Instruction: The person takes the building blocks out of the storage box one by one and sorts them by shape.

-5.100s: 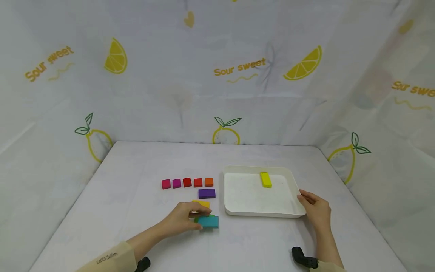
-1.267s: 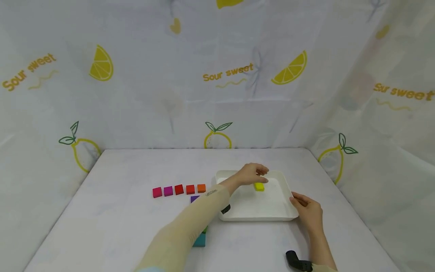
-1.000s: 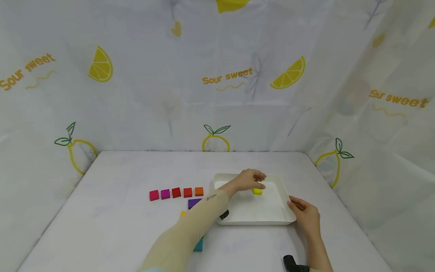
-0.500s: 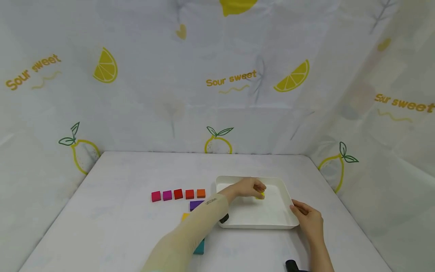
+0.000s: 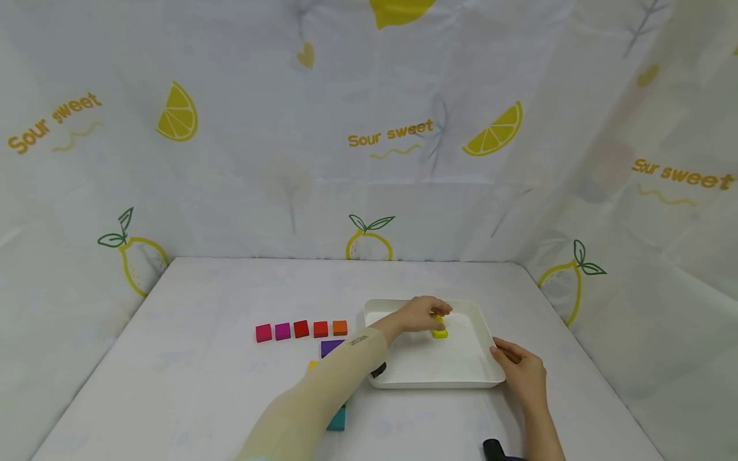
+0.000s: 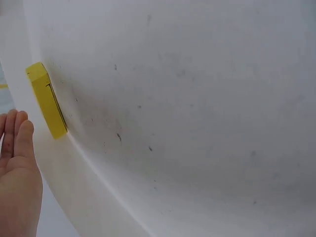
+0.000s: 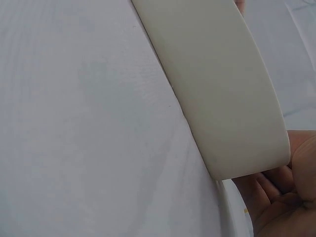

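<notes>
A yellow block (image 5: 440,333) lies in the white tray (image 5: 438,385). My left hand (image 5: 419,315) is over the tray and covers part of that block in the head view. In the left wrist view the fingers (image 6: 22,138) are apart from the yellow block (image 6: 48,101), with nothing between them. With thumb and fingers, my right hand (image 5: 523,374) holds the tray's right edge near the front corner. The right wrist view shows the tray's outer wall (image 7: 222,89) with the right hand (image 7: 291,192) around its corner.
Left of the tray stands a row of small cubes, from a pink cube (image 5: 263,333) to an orange cube (image 5: 340,328). The left sleeve (image 5: 323,384) partly hides a purple block (image 5: 331,347), an orange-yellow block (image 5: 312,365) and a teal block (image 5: 337,419).
My left hand has gone from the coloured blocks beside the tray into the tray. It dipped to the yellow block half a second ago and has since risen slightly. The right hand still holds the tray.
</notes>
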Demonstrator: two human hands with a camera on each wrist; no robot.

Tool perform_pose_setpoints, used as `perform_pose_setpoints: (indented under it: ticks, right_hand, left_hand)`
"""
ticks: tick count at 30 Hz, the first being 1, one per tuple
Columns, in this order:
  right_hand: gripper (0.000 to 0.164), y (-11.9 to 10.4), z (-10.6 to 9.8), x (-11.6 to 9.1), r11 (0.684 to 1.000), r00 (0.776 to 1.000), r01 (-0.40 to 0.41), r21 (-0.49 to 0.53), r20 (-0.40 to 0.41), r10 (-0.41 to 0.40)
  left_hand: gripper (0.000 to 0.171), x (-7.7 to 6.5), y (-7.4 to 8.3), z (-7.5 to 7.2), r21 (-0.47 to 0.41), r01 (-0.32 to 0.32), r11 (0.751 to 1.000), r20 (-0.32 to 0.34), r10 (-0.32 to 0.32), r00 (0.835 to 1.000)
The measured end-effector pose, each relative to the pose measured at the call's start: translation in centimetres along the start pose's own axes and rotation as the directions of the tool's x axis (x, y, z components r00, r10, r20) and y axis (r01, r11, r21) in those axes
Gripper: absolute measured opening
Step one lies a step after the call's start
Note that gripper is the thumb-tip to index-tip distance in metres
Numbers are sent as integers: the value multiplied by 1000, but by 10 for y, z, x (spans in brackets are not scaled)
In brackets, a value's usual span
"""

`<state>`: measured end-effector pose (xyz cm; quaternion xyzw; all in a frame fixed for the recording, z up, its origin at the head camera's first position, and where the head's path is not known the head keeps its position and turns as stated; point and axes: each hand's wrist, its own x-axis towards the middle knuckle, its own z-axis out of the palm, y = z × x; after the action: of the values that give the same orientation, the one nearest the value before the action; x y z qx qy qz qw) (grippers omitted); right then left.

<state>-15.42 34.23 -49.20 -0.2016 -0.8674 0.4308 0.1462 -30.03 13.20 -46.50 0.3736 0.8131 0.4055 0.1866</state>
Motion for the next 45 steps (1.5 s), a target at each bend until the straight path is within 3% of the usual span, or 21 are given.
perform_pose_setpoints:
  ticks: [5,9,16,19,23,25,32,40,45]
  right_hand:
    - [36,1,1,1,1000,1000,8,-1,-3,-8]
    - [36,0,1,2,1000,1000,16,6,-8,-16]
    - [37,0,0,1,1000,1000,11,-5,-6,-11]
    - [37,0,0,1,1000,1000,10,-4,-6,-10]
    - [37,0,0,0,1000,1000,15,8,-8,-15]
    - [37,-1,0,0,1000,1000,17,5,-9,-17]
    - [36,0,0,0,1000,1000,17,8,-20,-17]
    - [39,1,0,0,1000,1000,-4,16,8,4]
    - [40,1,-1,0,1000,1000,-13,21,11,12]
  left_hand:
    - [44,2,-3,2,49,5,999,33,-6,999]
    - [41,2,-4,3,36,-7,999,48,6,999]
    - [37,2,-3,6,49,-57,997,111,52,992]
    - [40,3,-2,7,51,-53,997,60,50,997]
    - [49,5,-1,8,135,-17,991,-75,27,997]
    - [53,6,-2,9,192,6,981,-104,14,994]
    - [66,9,-2,15,295,30,955,-112,4,994]
    - [68,8,-7,22,223,42,974,-124,-15,992]
    - [68,9,-8,22,258,15,966,-128,19,992]
